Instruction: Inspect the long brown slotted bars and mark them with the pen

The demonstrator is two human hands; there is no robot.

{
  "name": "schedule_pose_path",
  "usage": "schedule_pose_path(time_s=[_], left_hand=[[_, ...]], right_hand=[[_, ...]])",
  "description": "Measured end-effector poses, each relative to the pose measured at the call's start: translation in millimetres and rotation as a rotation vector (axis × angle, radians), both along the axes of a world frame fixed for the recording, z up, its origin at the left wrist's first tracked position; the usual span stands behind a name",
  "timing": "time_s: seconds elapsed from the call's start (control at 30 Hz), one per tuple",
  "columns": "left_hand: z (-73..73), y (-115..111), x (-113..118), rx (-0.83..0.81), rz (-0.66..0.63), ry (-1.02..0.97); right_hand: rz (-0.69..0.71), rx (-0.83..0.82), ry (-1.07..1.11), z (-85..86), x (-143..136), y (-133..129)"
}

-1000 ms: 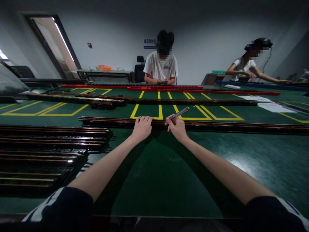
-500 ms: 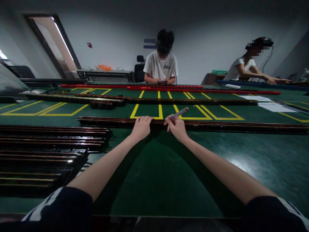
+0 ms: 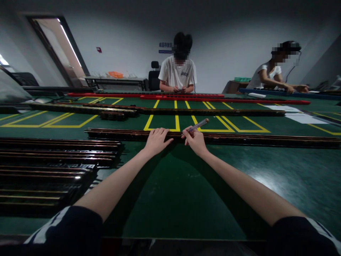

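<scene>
A long dark bundle of strips (image 3: 253, 139) lies across the green table (image 3: 181, 199). My left hand (image 3: 157, 141) rests flat on its near side, fingers over the top and thumb stretched out to the right, holding nothing. Just to the right, my right hand (image 3: 195, 140) is closed round a clear pen-like tool (image 3: 199, 125). The tool slants, with its brownish end up to the right and its lower end close to the strips; whether it touches them cannot be made out.
Stacked dark strips (image 3: 53, 153) lie at the left. Farther back are another long strip bundle (image 3: 213, 112), red rails (image 3: 266, 101) and white papers (image 3: 303, 117). One person (image 3: 178, 73) sits opposite; another (image 3: 266, 76) reaches over a blue rail at the right.
My left thumb has spread out to the right, away from the fingers. My right hand has barely moved. The arms of the person at the right have drawn back to the left.
</scene>
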State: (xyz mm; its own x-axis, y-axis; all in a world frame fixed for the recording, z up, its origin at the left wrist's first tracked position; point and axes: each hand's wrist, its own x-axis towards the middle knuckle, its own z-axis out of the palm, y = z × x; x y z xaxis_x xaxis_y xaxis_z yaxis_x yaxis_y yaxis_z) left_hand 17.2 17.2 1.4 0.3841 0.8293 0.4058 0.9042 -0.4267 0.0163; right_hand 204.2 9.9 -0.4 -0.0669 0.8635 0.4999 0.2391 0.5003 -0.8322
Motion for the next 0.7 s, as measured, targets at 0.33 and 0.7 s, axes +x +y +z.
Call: schedule_pose_path(time_s=[0.33, 0.7], left_hand=[[-1.5, 2.4, -0.8, 0.006, 0.011, 0.007], [-3.0, 1.4, 1.1, 0.048, 0.039, 0.037]], right_hand=[[0.024, -0.003, -0.009, -1.6, 2.1, 1.6], [0.008, 0.001, -0.017, -2.2, 0.8, 3.2]])
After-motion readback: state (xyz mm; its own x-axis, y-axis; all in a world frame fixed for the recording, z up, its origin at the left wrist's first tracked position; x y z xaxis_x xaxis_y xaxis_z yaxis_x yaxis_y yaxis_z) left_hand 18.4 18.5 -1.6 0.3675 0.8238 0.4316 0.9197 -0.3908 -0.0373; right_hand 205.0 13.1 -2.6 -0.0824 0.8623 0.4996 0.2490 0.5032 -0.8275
